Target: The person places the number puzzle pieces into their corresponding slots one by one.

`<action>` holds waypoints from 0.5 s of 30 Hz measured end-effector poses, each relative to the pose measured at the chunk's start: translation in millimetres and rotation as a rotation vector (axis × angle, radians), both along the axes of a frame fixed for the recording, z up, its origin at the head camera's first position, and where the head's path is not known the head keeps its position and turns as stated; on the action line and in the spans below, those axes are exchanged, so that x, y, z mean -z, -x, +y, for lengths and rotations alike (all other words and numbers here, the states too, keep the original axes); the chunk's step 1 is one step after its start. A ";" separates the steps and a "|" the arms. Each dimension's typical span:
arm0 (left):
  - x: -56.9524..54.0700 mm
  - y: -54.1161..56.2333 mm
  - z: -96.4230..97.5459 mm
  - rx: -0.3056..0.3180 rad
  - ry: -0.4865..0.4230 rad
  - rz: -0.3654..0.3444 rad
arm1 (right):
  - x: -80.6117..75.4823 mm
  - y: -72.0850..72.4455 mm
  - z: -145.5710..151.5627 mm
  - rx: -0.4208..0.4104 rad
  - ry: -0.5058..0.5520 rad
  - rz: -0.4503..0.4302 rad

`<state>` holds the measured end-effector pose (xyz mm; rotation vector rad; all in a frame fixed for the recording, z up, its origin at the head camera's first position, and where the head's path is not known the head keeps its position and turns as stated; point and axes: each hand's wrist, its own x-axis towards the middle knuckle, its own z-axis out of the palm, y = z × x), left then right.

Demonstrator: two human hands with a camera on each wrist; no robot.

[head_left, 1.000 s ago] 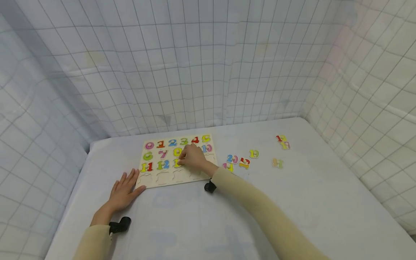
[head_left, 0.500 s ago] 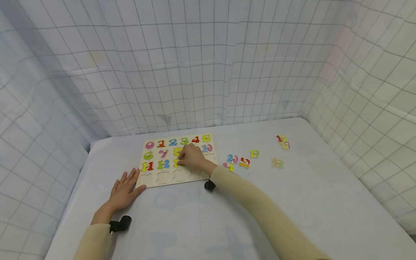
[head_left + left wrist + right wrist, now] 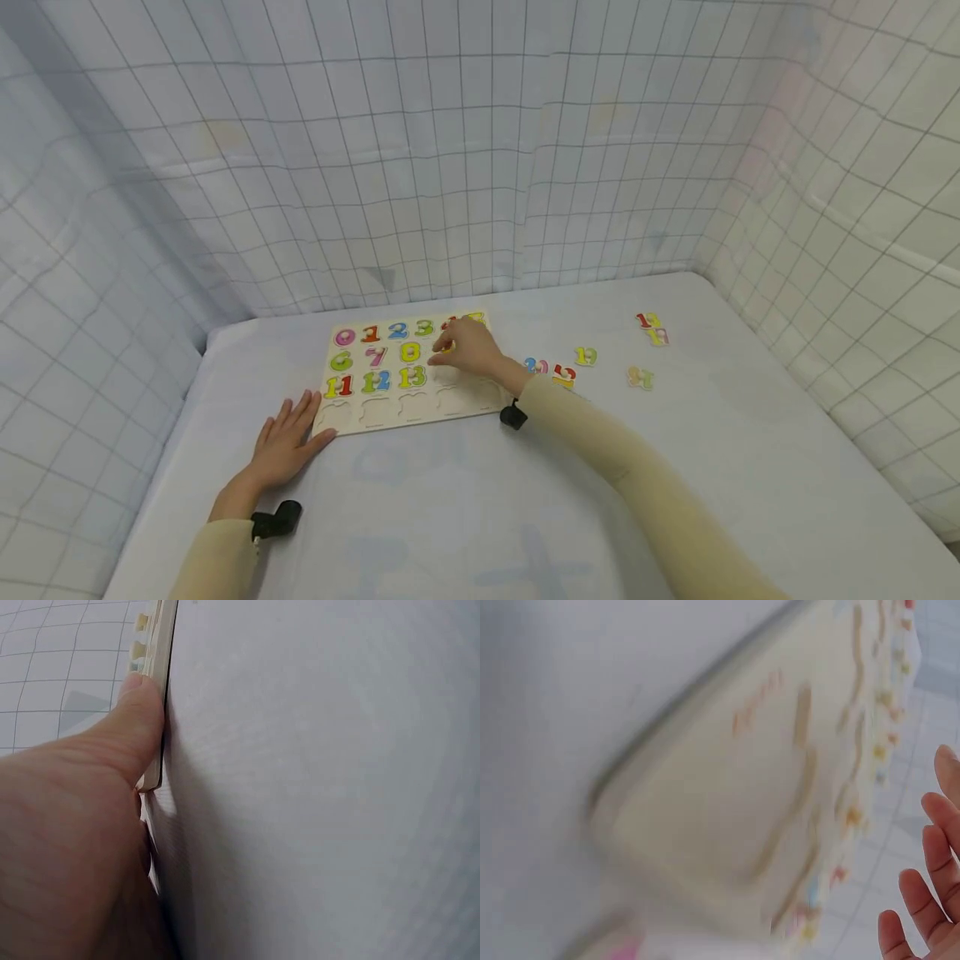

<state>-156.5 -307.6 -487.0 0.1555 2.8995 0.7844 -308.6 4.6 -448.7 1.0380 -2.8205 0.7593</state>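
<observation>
A wooden number puzzle board [image 3: 390,417] lies on the table in the head view. Its upper rows hold coloured number pieces, among them a green and yellow 13 [image 3: 412,377]. Bare recesses show along the bottom row. My left hand [image 3: 283,442] lies spread by the board's left edge; in the left wrist view its thumb [image 3: 135,712] presses the board's side. Over the board's right half hovers my right hand [image 3: 471,348], thumb and forefinger apart. Its loosely bent fingers [image 3: 930,900] hold nothing in the right wrist view. Some pieces behind this hand are hidden.
Right of the board lie loose number pieces: a blue and pink 20 [image 3: 537,365], a red and orange 15 [image 3: 564,375], a green and yellow 19 [image 3: 586,357] and an orange and green piece [image 3: 641,377]. Two more [image 3: 654,328] lie farther back. Gridded cloth [image 3: 480,167] walls the table.
My right hand has let go of the 13, which sits in the board, and has moved up and to the right with fingers parted. The left hand stays put.
</observation>
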 end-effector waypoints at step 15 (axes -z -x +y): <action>1.9 1.0 0.6 0.004 0.003 -0.006 | 1.5 -8.9 116.0 0.156 -0.077 -0.161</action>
